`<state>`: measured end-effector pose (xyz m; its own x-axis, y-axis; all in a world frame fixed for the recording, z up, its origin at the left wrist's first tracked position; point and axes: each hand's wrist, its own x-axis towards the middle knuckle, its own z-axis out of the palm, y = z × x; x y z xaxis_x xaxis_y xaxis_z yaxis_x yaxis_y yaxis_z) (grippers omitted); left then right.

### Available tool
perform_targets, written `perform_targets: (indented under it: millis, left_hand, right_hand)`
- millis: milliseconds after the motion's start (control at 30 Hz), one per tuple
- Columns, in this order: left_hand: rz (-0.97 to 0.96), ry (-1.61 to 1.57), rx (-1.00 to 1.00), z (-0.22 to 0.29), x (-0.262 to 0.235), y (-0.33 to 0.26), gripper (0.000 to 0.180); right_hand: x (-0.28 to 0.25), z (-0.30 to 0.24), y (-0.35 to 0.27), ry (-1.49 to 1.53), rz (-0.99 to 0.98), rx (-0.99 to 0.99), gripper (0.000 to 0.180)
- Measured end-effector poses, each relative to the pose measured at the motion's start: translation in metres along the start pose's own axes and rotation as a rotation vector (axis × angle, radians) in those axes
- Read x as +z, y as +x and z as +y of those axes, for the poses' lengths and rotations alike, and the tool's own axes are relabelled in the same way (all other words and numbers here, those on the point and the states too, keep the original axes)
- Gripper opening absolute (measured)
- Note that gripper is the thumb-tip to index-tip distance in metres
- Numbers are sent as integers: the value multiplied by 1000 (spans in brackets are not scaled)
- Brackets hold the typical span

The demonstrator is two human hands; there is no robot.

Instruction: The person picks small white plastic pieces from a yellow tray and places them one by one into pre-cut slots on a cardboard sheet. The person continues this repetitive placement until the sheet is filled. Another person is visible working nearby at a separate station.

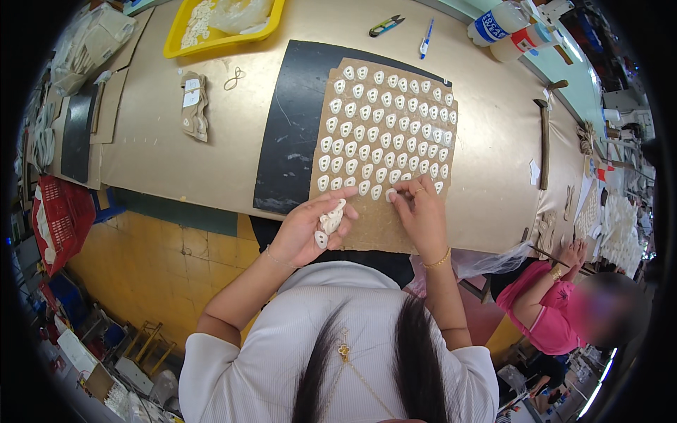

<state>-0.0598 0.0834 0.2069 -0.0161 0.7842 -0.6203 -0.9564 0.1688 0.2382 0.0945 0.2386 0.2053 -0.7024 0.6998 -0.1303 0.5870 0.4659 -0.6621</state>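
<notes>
The white pieces (384,127) lie in neat slanting rows on a brown card (374,225) that rests on a black mat (289,141) on the counter (176,148). The rows fill most of the upper part of the card; the strip nearest the person is bare, and the lowest row stops short, so by my reckoning the laying-out is well past the middle with 1 or 2 rows of space left.

The right hand (423,215) is at the end of that lowest row, its fingers pinched together on a single piece (390,194) pressed against the card. The left hand (310,225) hovers just beside the card's near left corner, fingers curled around a small stack of pieces (330,222), so there is stock to go.

Farther out, a yellow tray (176,42) at the counter's far edge holds more white pieces and a clear bag. Snips (386,26) and a pen (425,39) lie beyond the mat, 2 bottles (504,28) stand at the far right, and a hammer (544,141) lies right of the card. A red basket (63,211) sits at the left, and another person in pink (543,303) works at the right.
</notes>
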Motion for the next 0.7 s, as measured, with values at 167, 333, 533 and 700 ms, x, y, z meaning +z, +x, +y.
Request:
perform_targets:
  millis: [167, 333, 533, 700]
  left_hand:
    - [-116, 111, -9, -1, -5, -2, 44]
    - [-95, 352, 13, -4, -3, -2, 42]
    - [-64, 389, 97, -16, 1, 0, 29]
    - [-37, 417, 76, -16, -5, 3, 20]
  right_hand:
    - [-2, -5, 3, -50, 61, -39, 20]
    - [-6, -4, -6, 550, -353, 115, 31]
    - [3, -18, -15, 683, -524, 73, 27]
    - [-9, -4, -27, 556, -405, -44, 26]
